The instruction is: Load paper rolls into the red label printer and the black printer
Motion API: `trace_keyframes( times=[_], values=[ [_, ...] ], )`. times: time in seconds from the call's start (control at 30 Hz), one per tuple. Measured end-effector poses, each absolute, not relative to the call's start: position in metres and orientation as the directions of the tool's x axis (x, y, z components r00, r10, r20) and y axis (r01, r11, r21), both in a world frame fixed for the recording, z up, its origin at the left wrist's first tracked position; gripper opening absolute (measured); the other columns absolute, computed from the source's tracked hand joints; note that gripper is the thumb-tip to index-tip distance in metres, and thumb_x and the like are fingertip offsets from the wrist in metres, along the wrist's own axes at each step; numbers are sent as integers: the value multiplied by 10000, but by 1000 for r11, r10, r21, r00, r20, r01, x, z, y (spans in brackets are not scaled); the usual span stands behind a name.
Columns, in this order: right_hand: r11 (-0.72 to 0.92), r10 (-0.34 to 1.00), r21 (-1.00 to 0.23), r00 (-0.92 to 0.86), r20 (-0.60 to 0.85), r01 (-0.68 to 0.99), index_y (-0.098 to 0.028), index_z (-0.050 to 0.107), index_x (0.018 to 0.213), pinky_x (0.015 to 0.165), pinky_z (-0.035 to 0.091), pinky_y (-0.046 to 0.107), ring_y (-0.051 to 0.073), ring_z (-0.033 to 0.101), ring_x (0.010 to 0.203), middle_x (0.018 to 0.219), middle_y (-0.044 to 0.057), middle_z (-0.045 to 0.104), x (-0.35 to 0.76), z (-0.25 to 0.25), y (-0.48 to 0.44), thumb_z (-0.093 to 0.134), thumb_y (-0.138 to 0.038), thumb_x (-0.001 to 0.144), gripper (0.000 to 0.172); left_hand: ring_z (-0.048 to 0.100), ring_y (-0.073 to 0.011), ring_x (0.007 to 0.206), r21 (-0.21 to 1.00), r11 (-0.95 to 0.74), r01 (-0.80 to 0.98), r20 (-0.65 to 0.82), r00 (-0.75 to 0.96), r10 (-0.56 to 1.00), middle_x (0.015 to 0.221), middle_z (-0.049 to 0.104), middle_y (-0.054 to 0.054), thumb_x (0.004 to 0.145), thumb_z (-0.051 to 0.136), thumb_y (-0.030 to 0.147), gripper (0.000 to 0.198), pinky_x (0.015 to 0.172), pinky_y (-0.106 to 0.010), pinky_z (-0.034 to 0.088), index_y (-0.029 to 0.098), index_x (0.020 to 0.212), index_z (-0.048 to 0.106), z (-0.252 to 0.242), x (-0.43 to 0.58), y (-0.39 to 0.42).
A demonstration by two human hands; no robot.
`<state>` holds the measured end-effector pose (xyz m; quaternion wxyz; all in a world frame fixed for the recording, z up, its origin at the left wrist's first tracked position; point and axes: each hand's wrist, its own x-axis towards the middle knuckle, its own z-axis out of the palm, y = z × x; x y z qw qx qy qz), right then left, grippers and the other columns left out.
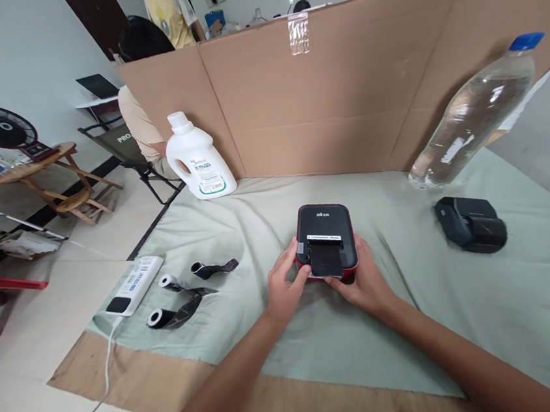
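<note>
A small black label printer (324, 219) with red sides lies on the green cloth in front of me. My left hand (285, 276) grips its left side, thumb at the front edge. On the opposite side my right hand (365, 280) holds it, with fingertips at the front right corner by the lower end of a black strip (326, 259). That strip hangs out of the printer's slot, below a thin white band. The undersides of the fingers are hidden. To the left lie several small rolls, including a black roll (202, 270) and a white-cored roll (158, 318) with trailing black film.
A white box with a cable (136, 286) lies at the cloth's left edge. A white jug (202, 164) and a large clear bottle (479, 116) lean by the cardboard wall (313, 97). Another black device (471, 225) sits to the right. People are behind the cardboard.
</note>
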<state>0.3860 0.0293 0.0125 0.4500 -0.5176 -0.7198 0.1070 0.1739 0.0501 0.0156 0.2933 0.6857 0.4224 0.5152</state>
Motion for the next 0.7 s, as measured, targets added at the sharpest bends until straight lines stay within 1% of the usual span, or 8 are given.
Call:
trace_keyframes(
  times=[0.1,0.23,0.33,0.4,0.47,0.53,0.6,0.7],
  values=[
    [448,830,-598,-62,554,665,-256,212,1613,1125,395,723,462,384,1456,1580,190,398,386,13,31,787,-516,793,1035,621,-265,1335,812,-506,290,494,119,861,1481,607,-67,967,649,377,486,1124,-430,547,282,1441,605,15,171,52],
    [454,824,-595,-59,563,664,-240,276,1592,1130,410,691,447,400,1441,1544,191,433,387,15,31,797,-486,781,995,625,-260,1331,803,-513,304,504,115,856,1481,604,-58,969,650,367,482,1078,-420,590,289,1443,599,14,172,50],
    [466,806,-559,-68,588,686,-220,198,1629,1145,392,689,442,381,1456,1570,206,393,389,16,29,751,-468,820,1011,637,-255,1317,780,-533,327,522,129,843,1482,603,-67,973,646,384,477,1021,-405,622,284,1437,598,15,172,51],
    [497,771,-505,-93,630,706,-216,156,1646,1157,379,681,438,359,1475,1607,212,332,391,18,28,696,-438,860,979,673,-253,1264,725,-583,366,574,148,806,1439,640,-84,971,650,393,432,979,-400,636,265,1383,638,18,169,54],
    [530,733,-457,-114,671,714,-229,180,1643,1162,379,668,430,364,1473,1615,202,317,393,19,27,652,-411,883,913,726,-248,1158,631,-657,413,653,174,737,1329,714,-96,957,675,394,347,945,-403,637,248,1270,702,22,165,57],
    [545,707,-438,-112,698,715,-244,231,1627,1152,393,654,421,403,1443,1583,189,365,394,21,27,630,-403,892,851,754,-237,1056,531,-720,446,722,207,660,1221,765,-94,945,701,381,268,914,-399,629,239,1169,734,26,160,61],
    [544,702,-438,-102,705,715,-249,269,1609,1139,408,640,411,437,1410,1544,184,413,394,23,28,623,-404,895,811,760,-225,1005,459,-757,466,754,245,609,1179,779,-89,945,705,367,233,886,-383,619,235,1134,737,29,156,64],
    [537,709,-442,-99,699,718,-242,339,1562,1122,421,628,403,459,1381,1515,186,437,394,24,29,619,-412,897,741,755,-221,1014,424,-762,490,729,315,608,1178,778,-91,960,679,385,240,903,-374,606,230,1135,733,30,153,67]
  ],
)
